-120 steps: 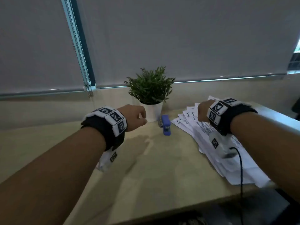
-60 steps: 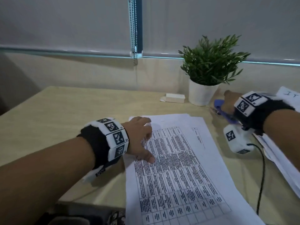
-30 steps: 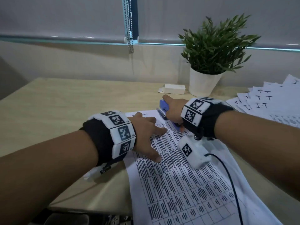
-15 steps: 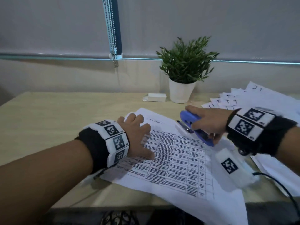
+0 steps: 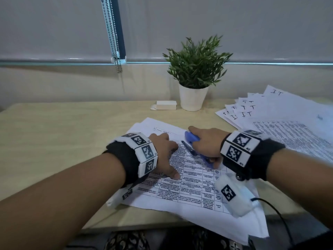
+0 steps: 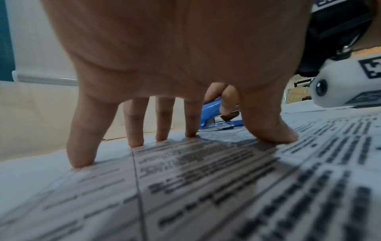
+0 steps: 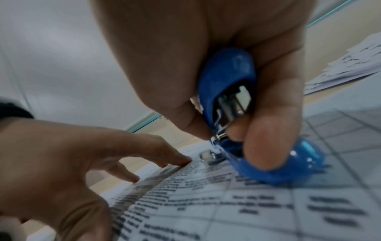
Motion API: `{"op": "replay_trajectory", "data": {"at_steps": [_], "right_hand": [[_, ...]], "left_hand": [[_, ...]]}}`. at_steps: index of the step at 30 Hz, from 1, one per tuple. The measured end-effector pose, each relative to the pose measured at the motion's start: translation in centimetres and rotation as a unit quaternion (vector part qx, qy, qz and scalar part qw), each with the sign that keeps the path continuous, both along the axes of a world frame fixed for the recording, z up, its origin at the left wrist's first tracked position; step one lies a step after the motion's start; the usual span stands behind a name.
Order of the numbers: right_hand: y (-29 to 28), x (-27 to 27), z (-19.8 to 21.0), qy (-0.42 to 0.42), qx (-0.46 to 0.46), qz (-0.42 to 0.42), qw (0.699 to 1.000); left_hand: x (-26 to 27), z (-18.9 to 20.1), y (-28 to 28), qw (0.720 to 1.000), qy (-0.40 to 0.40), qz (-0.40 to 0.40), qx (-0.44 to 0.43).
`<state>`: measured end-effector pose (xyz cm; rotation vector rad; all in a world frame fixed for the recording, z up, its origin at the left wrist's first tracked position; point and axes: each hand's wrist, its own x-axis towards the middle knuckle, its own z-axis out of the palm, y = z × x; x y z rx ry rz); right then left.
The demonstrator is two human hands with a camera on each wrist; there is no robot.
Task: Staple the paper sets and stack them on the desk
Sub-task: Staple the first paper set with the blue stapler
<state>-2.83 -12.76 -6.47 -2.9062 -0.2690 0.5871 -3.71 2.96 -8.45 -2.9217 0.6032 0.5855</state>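
A printed paper set [image 5: 187, 184] with a table of text lies on the wooden desk [image 5: 59, 134] in front of me. My left hand [image 5: 164, 156] presses on it with spread, straight fingertips [image 6: 82, 161], seen also in the right wrist view [image 7: 62, 163]. My right hand [image 5: 205, 143] grips a blue stapler [image 5: 191, 139] that rests on the sheet just right of the left hand. In the right wrist view the thumb and fingers wrap the stapler [image 7: 226, 91]. The stapler [image 6: 212, 114] shows behind the left fingers.
A fanned pile of further paper sets [image 5: 281, 116] lies at the right of the desk. A potted plant [image 5: 194, 74] in a white pot and a small white box [image 5: 165, 105] stand at the back by the wall. The paper set overhangs the desk's near edge.
My right hand fetched the stapler from beside the plant and brought it onto the paper set. In the last half second it lowered the stapler closer to the left hand.
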Motion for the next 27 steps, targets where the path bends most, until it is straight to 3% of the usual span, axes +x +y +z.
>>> {"op": "replay_trajectory", "data": {"at_steps": [6, 19, 27], "right_hand": [[2.6, 2.4, -0.1, -0.038, -0.001, -0.018, 0.999], [-0.9, 0.1, 0.5, 0.038, 0.007, -0.016, 0.999], [0.7, 0.7, -0.6, 0.03, 0.084, -0.08, 0.993]], "left_hand": [[0.0, -0.3, -0.2, 1.0, -0.002, -0.011, 0.0], [0.7, -0.5, -0.1, 1.0, -0.007, -0.019, 0.004], [0.6, -0.7, -0.2, 1.0, -0.011, -0.013, 0.001]]}}
